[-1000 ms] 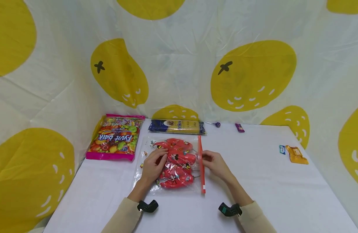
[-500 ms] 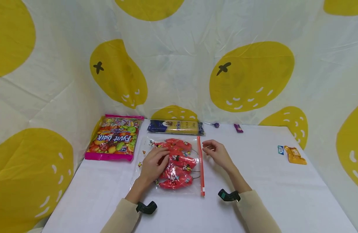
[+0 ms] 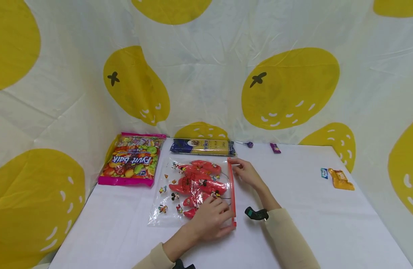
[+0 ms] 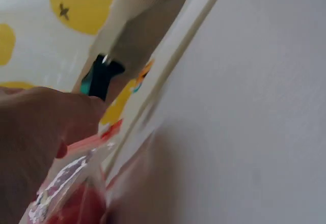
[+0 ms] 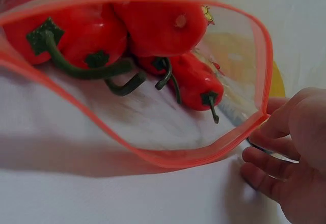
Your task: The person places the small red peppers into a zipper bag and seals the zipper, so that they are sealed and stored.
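A clear zip bag with cartoon prints lies flat in the head view, its orange-red zip strip facing right. Red peppers with green stems are inside; the right wrist view looks at them through the bag's gaping mouth. At the far corner of the strip my right hand pinches the edge between thumb and fingers. My left hand holds the near end of the strip by the white slider, fingers bent over it. In the left wrist view its fingertips are mostly hidden.
Left of the bag lies a candy bag with pink edges. Behind it is a pasta pack. A lollipop, a purple wrapped sweet, a small blue packet and an orange packet lie to the right.
My left hand has left the middle of the bag and moved right and nearer to the strip's near end. My right hand has moved from the strip's middle to its far corner.
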Demonstrator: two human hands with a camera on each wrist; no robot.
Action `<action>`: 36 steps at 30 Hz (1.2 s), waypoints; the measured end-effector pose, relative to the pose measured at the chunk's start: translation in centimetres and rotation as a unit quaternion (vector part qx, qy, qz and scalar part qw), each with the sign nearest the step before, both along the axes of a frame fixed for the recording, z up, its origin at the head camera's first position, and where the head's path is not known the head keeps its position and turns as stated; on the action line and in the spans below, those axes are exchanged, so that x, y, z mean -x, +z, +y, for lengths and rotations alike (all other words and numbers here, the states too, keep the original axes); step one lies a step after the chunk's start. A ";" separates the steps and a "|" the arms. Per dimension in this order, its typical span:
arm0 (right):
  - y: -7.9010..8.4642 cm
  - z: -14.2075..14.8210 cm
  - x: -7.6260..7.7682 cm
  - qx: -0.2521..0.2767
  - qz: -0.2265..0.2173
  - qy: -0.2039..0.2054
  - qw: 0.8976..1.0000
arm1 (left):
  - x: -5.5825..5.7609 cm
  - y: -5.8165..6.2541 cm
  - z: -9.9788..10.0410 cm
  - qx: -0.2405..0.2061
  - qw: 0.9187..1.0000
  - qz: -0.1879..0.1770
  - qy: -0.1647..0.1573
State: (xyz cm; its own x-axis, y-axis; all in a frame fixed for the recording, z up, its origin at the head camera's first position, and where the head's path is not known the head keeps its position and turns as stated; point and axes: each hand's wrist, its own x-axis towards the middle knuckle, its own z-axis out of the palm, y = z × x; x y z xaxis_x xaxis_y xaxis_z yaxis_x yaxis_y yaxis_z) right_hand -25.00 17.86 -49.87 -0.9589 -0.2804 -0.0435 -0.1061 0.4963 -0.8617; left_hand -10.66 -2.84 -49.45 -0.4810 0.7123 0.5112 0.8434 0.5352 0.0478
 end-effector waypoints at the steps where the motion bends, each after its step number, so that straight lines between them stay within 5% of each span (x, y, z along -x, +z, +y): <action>1: -0.1 0.0 0.0 -0.001 -0.003 0.001 1.000 | -0.3 -0.1 0.2 0.025 1.000 -0.007 0.003; 7: -0.6 -0.3 0.0 -0.010 -0.009 -0.001 1.000 | -0.8 -0.7 0.3 0.107 0.994 -0.008 0.026; 15: -0.9 0.0 -0.1 -0.006 0.021 -0.001 1.000 | -0.7 -0.3 0.2 0.088 0.996 0.007 0.006; 19: -0.2 1.1 -0.6 -0.015 0.041 -0.013 0.999 | 0.0 1.0 -0.7 0.032 0.999 0.001 -0.036; 24: 2.0 3.0 -1.6 -0.034 0.108 -0.031 0.993 | 0.8 3.9 -2.5 -0.122 0.990 -0.002 -0.068; 27: 4.3 4.0 -2.7 -0.058 0.164 -0.049 0.983 | 0.8 5.8 -3.8 -0.223 0.972 0.008 -0.066; 31: 8.0 4.9 -4.4 -0.069 0.249 -0.067 0.964 | 0.5 8.2 -5.6 -0.352 0.935 -0.023 -0.042; 36: 12.3 5.4 -6.4 -0.042 0.344 -0.070 0.936 | 0.3 10.6 -7.2 -0.500 0.858 -0.118 0.001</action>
